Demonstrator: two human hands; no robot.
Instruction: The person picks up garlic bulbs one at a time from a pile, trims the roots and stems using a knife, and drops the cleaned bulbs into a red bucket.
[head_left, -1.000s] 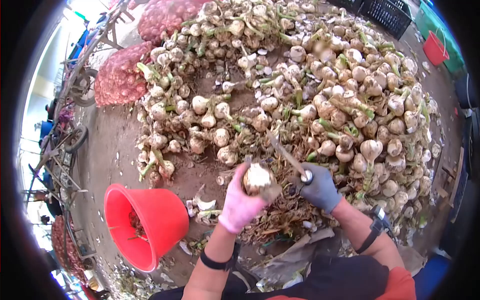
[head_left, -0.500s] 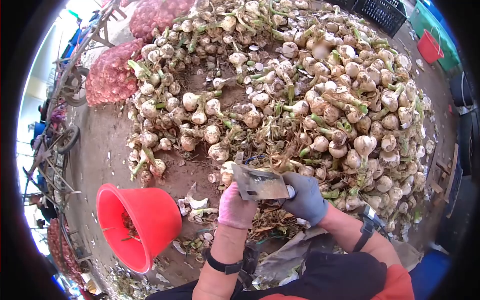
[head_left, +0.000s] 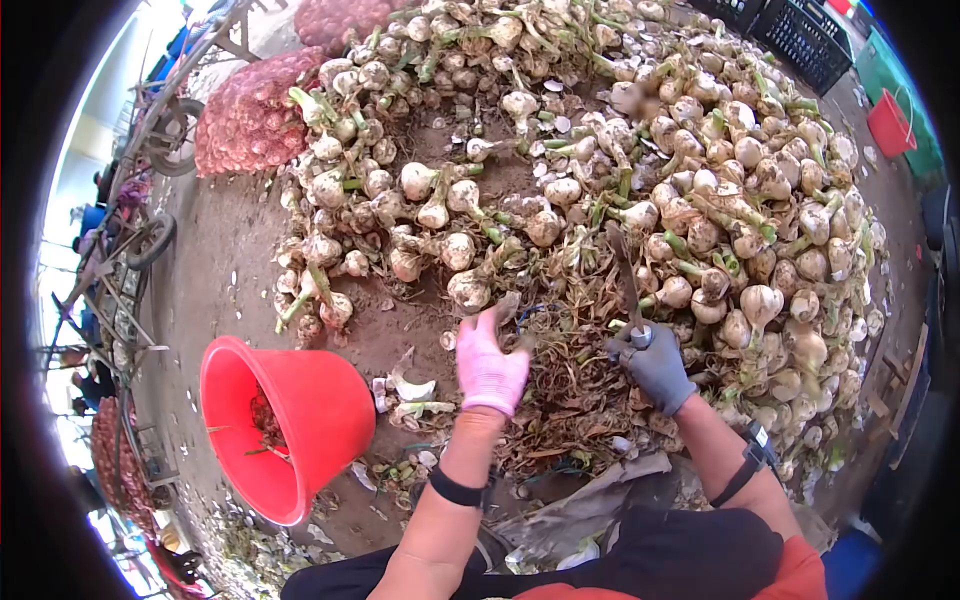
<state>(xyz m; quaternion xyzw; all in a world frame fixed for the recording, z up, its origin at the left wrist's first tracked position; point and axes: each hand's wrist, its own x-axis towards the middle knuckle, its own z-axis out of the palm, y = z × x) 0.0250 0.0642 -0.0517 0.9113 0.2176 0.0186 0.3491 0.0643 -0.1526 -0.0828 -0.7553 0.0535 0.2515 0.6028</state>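
Gloved in grey, my right hand [head_left: 652, 365] is closed round the handle of a knife [head_left: 624, 275], whose blade points up and away over the plant scraps. My left hand [head_left: 490, 362], in a pink glove, has its fingers apart and holds nothing. Just beyond its fingertips lies a dirty white bulb [head_left: 469, 290]. Past both hands spreads a large heap of bulbs [head_left: 700, 235] with green stems. Dry leaves and roots [head_left: 565, 370] lie between my hands.
On the ground at the left, a red bucket [head_left: 330, 410] is tipped toward the left. Red net sacks [head_left: 250, 115] stand at the upper left beside a metal cart [head_left: 120, 250]. Black crates [head_left: 800, 45] and a small red bucket [head_left: 889, 125] are at the upper right.
My hands have moved apart. The knife, held flat near the left hand before, now points away from me at the right. My left hand has opened. The whole view has shifted slightly.
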